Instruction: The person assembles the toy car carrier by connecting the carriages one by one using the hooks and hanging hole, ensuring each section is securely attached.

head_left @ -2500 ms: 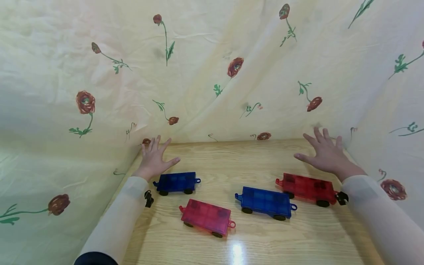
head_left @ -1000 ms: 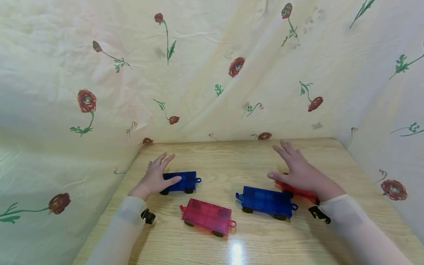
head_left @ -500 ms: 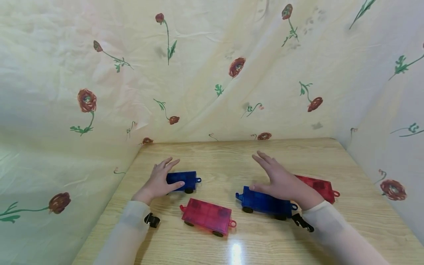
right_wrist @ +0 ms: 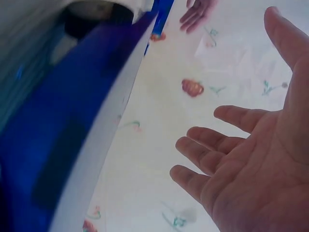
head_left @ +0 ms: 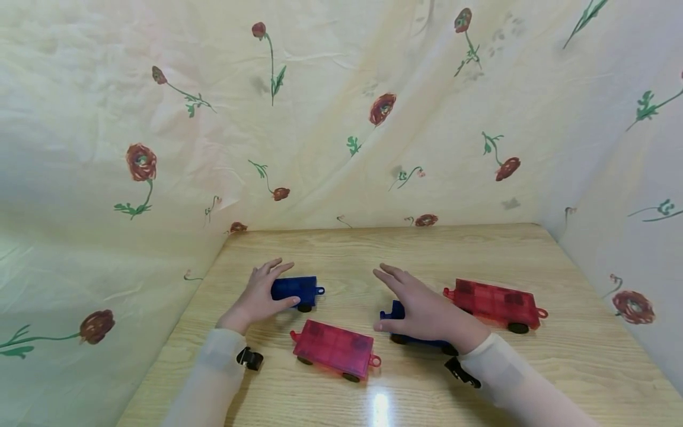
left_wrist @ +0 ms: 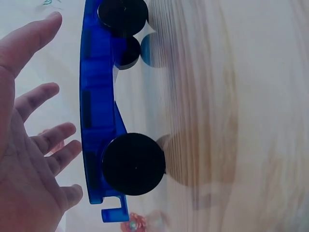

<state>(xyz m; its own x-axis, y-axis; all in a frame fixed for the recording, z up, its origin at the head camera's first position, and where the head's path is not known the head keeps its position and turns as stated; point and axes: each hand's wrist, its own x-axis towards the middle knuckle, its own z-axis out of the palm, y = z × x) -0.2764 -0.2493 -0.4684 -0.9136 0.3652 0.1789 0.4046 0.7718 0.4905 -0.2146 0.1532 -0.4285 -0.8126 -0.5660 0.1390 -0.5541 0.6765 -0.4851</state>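
My left hand (head_left: 258, 296) hovers over the left end of a small blue toy wagon (head_left: 299, 289), hiding its hook. In the left wrist view the palm (left_wrist: 29, 159) is raised off the wagon (left_wrist: 99, 106), its fingers spread. Above a longer blue toy wagon (head_left: 398, 309) is my right hand (head_left: 427, 308), covering much of it. The right wrist view shows fingers (right_wrist: 193, 152) extended and a gap between them and the blue body (right_wrist: 63, 111). Neither hand holds anything. A pink toy wagon (head_left: 333, 350) stands between the hands, nearer the front.
A red toy wagon (head_left: 496, 303) stands right of my right hand, with its ring pointing right. The wooden table (head_left: 341, 252) is bordered at back and sides by a flower-print cloth (head_left: 320, 118). Black clips (head_left: 249, 358) hang at both sleeves.
Both hands have come inward and nearer from wide apart at the far sides. The right hand passed from the red wagon to over the longer blue one. The wagons have stayed put.
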